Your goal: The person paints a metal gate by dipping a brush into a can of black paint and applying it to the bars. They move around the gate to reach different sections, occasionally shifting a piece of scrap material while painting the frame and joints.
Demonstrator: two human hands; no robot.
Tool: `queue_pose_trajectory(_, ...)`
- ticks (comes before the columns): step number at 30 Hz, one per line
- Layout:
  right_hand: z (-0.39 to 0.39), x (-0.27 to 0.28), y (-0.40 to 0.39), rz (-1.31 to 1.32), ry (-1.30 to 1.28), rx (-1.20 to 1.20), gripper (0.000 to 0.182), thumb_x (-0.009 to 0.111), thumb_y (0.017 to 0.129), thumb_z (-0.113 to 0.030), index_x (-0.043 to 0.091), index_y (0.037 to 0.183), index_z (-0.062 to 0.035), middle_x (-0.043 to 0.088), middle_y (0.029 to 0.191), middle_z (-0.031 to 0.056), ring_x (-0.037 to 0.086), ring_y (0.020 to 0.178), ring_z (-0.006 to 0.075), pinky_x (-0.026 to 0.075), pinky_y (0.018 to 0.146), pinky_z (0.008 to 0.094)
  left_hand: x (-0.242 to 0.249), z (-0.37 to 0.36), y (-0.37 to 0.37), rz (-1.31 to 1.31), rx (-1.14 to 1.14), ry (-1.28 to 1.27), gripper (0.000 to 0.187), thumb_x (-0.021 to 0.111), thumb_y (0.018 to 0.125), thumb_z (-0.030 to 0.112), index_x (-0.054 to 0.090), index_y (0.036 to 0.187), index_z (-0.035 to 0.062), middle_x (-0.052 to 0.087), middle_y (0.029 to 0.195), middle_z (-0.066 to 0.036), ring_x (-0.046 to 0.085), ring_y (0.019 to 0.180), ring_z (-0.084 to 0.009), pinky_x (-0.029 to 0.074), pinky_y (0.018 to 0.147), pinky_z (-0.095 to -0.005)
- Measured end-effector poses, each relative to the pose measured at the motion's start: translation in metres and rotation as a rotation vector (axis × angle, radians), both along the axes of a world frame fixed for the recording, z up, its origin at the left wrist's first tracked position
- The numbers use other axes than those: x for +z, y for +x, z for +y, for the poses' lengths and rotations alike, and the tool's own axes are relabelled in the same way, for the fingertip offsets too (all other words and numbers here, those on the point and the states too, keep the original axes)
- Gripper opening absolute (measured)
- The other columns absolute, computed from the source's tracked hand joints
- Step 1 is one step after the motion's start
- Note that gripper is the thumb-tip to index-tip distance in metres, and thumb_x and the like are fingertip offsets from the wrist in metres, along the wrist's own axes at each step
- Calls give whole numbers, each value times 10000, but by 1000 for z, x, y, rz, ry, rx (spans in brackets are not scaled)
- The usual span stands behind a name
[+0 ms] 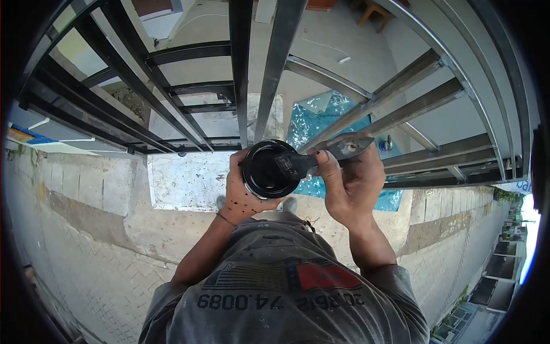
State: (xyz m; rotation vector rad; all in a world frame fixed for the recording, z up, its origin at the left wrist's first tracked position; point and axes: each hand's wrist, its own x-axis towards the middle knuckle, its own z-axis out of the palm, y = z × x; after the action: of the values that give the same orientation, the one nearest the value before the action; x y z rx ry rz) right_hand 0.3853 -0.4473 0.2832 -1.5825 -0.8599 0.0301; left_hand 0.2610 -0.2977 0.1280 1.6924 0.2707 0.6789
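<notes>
My left hand is wrapped round a small can of black paint, its open top facing up. Black specks dot the back of that hand. In my right hand is a paintbrush, its handle pinched between thumb and fingers. The dark bristles reach over the can's rim and into its mouth. Just beyond both hands stands a metal gate, its left part coated black and its right part still bare grey metal in places.
A paint-spotted white board lies on the ground to the left, and a blue sheet with white spots to the right. Behind the gate, a small jar stands near the sheet. A wooden stool is farther back. Paving runs along both sides.
</notes>
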Motion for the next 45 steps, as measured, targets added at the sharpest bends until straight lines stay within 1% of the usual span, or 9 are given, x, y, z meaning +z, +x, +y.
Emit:
queue_pose_trajectory(4,39,-13,-19,-171,-209,-65,237,753,936,-13,546,1034,49,712,794,169,756,671,253,547,588,347,-2,47,-10,8,-133,23,1135,1029,576,322,366,1433,-17,620,1327,-208,660,1245,-296,531,1086,-398)
queue_pose_trajectory(8,63,-20,-35,-196,-235,-110,282,757,928,-20,501,1011,64,701,773,203,744,646,336,542,570,369,2,75,-12,-7,-188,52,1126,1033,570,311,380,1432,-5,628,1319,-202,672,1226,-290,543,1075,-394)
queue_pose_trajectory(15,73,-5,-42,-252,-129,-151,278,755,932,-30,502,1008,57,687,732,184,735,607,265,511,514,344,-4,78,-8,-38,-157,98,1091,1019,591,302,384,1427,3,626,1314,-205,674,1222,-304,554,1043,-407)
queue_pose_trajectory(19,75,-10,-29,-24,-160,-79,237,731,958,-43,521,1024,46,680,754,145,678,588,173,525,533,309,-2,72,-3,23,-143,108,1069,1012,597,294,380,1410,5,614,1308,-212,668,1226,-319,553,1039,-412)
queue_pose_trajectory(21,72,-10,-22,265,-81,-96,164,686,1013,-37,563,1098,28,703,827,83,710,721,126,563,624,281,-4,67,-2,52,-141,108,1058,1011,602,290,373,1396,5,608,1301,-213,669,1221,-311,557,1034,-398)
queue_pose_trajectory(25,62,-11,-2,465,77,-182,153,691,1021,-74,594,1076,32,725,812,124,720,681,160,581,607,282,-9,58,-1,59,-132,10,1067,1009,611,279,344,1398,4,597,1314,-212,674,1204,-287,565,1020,-369)
queue_pose_trajectory(26,58,-10,3,472,56,-211,150,654,1014,-21,583,1102,76,721,840,155,729,681,187,599,586,298,-14,57,0,40,-122,-9,1076,1009,613,279,336,1405,3,594,1319,-213,668,1213,-288,559,1028,-368)
queue_pose_trajectory(39,31,-63,22,772,375,-323,119,667,1003,-38,598,1053,45,723,818,170,723,617,218,609,552,304,-11,59,4,-5,-110,25,1099,1011,617,260,322,1427,-18,576,1339,-204,634,1249,-279,523,1064,-385)
queue_pose_trajectory(45,28,-81,26,911,457,-398,114,652,1012,-47,604,1078,31,701,849,143,724,637,220,613,556,315,-10,70,-5,4,-75,24,1054,1005,621,249,318,1392,34,582,1330,-178,636,1240,-280,524,1039,-394)
